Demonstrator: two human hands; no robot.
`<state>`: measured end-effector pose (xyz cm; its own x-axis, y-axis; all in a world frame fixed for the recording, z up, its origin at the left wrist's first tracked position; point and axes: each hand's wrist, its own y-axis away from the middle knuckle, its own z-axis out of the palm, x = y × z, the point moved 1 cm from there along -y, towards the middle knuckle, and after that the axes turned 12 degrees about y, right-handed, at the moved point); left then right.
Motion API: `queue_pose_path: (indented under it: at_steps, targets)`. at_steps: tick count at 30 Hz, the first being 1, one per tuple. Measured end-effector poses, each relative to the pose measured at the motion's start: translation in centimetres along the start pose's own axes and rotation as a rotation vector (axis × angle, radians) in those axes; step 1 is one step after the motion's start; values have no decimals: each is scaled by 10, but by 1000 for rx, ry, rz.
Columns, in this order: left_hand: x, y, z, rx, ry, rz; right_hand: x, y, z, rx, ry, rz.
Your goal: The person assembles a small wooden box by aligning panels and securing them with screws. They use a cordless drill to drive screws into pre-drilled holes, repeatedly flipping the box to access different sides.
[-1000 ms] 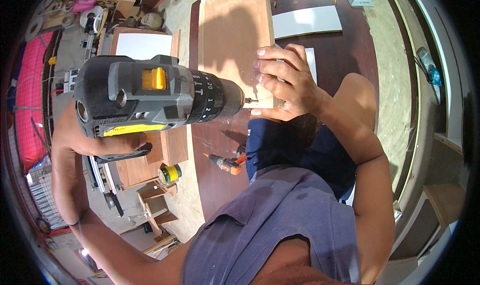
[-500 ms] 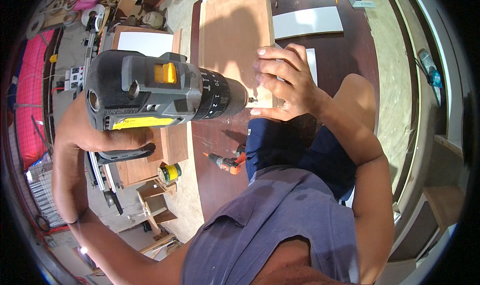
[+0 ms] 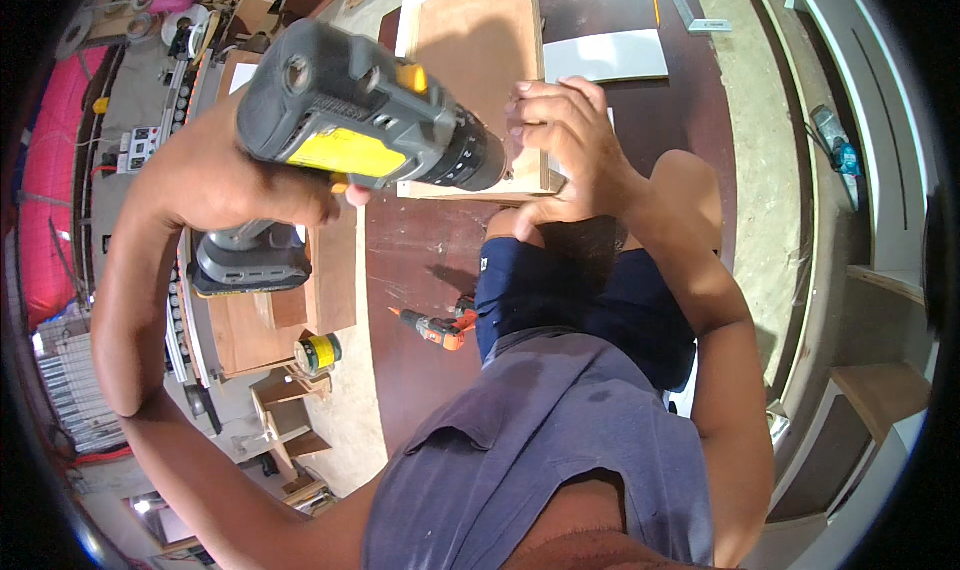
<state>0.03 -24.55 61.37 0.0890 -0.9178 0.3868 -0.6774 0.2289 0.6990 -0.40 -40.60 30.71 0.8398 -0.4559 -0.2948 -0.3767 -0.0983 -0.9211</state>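
Plywood box (image 3: pixel 478 32), smooth-faced, pale brown and layered at the edge, lies on the dark, glossy worktop (image 3: pixel 410 390); its far end is cut off. Left of the box, the left hand (image 3: pixel 235 180) has its grip closed around the handle of a bulky drill (image 3: pixel 350 105), 1 of 2 in view, in black and grey plastic with a yellow label. Its nose meets the box's near right corner; the bit is hard to make out. There the right hand (image 3: pixel 572 150) curves its grip, though I cannot tell whether it clasps anything. Right of the box, a flat white board (image 3: pixel 608 58) is partly hidden; nearer the person than the box, shorts (image 3: pixel 530 290) partly cover an orange drill (image 3: pixel 432 328).
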Motion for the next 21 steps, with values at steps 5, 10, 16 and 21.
queue_pose_path:
  at_steps: [5,10,16,21]
  targets:
    - [-5,-6,-1,0,-59,104,-21,-105,-35,188,-349,42]
    - [-15,1,-3,144,-220,242,-64,-172,-27,161,-548,-23]
    - [-19,4,7,-10,-86,358,-74,-158,-21,242,-441,-38]
    - [-30,-22,7,-102,-192,696,-69,-153,-16,261,-390,-51]
